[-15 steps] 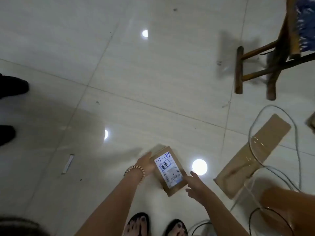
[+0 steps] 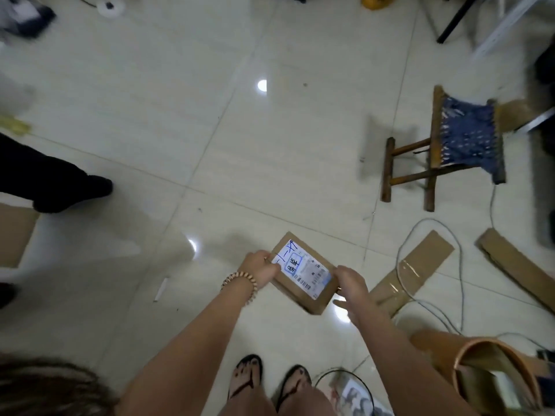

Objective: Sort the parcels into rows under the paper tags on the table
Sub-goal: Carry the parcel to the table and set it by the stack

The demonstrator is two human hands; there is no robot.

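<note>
A small brown cardboard parcel (image 2: 303, 273) with a white shipping label and blue handwriting is held above the tiled floor in front of me. My left hand (image 2: 262, 270), with a bead bracelet on the wrist, grips its left end. My right hand (image 2: 350, 288) grips its right end, thumb on top. The label faces up. No table or paper tags are in view.
A wooden stool with a blue woven seat (image 2: 464, 139) stands at the right. Flattened cardboard strips (image 2: 413, 270) and grey cables (image 2: 432, 265) lie on the floor to the right. An orange bin (image 2: 498, 376) holding items stands at lower right. Another person's dark shoes (image 2: 72, 190) are at the left.
The view has tilted up and shows more of the room. My right hand has closed onto the parcel's right end; the parcel now sits level between both hands.
</note>
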